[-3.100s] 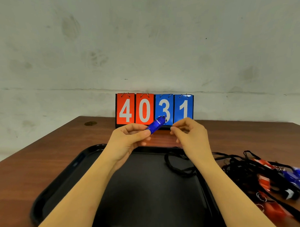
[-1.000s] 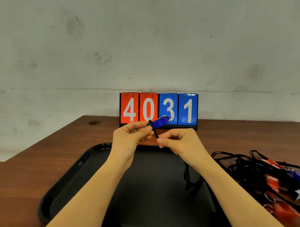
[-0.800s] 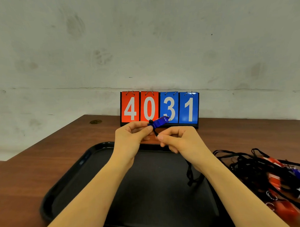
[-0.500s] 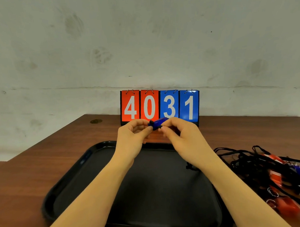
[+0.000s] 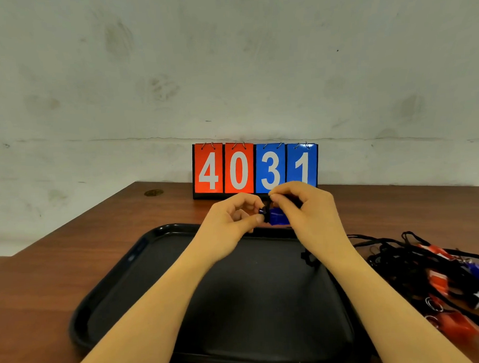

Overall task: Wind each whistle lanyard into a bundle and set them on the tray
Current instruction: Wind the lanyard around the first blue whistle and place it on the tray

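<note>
- Winding the first lanyard seemed the step in hand: the left hand (image 5: 229,222) pinched the blue whistle (image 5: 278,217) above the tray's (image 5: 106,294) far rim, while the right hand (image 5: 304,206) pinched the black cord (image 5: 306,257) at the whistle.
- Next probably called for more turns, taking up the slack that hung over the tray.
- A tangled pile (image 5: 431,272) of lanyards waited right of the tray; a scoreboard (image 5: 255,168) stood behind, nothing blocking.

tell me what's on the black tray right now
No bundle shows on the bare part of the tray. A short piece of black lanyard hangs over it beside the right forearm. Both forearms cover part of its floor, so that part cannot be checked.
</note>
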{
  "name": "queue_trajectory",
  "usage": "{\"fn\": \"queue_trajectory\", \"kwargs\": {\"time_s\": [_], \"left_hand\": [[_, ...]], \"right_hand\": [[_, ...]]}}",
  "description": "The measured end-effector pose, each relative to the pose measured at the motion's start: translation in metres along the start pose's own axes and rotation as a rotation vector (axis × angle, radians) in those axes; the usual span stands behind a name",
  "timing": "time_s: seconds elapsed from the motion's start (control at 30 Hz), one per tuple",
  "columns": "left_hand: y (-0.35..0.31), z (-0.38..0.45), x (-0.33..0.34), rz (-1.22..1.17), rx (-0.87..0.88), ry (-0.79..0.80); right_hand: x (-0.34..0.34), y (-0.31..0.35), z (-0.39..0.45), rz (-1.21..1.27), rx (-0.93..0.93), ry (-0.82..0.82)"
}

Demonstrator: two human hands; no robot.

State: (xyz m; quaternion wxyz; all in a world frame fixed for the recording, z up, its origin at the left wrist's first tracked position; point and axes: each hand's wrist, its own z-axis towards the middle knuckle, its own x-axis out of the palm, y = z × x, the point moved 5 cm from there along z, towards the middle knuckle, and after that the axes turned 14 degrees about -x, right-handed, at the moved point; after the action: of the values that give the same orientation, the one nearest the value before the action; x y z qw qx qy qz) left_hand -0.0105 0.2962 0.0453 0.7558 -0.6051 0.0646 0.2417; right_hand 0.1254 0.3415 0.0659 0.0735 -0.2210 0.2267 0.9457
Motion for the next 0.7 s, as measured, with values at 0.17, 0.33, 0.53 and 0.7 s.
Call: {"fn": "queue_trajectory", "kwargs": {"time_s": [0.17,0.33,0.53,0.7], "left_hand": [[0.0,-0.003,0.005,0.014,-0.006,0.071],[-0.002,-0.005,0.001,-0.177,-0.008,0.078],[0.002,-0.002,-0.006,-0.526,-0.056,0.016],[0.013,0.003,-0.015,-0.628,-0.117,-0.108]], "right_hand": [[-0.011,-0.011,0.004,0.314,0.182,-0.04],[-0.011,-0.02,0.002,0.432,0.239,-0.076],[0.003,-0.022,-0.002,0.282,0.182,0.049],[0.02,-0.012,-0.005,0.149,0.079,0.229]]}}
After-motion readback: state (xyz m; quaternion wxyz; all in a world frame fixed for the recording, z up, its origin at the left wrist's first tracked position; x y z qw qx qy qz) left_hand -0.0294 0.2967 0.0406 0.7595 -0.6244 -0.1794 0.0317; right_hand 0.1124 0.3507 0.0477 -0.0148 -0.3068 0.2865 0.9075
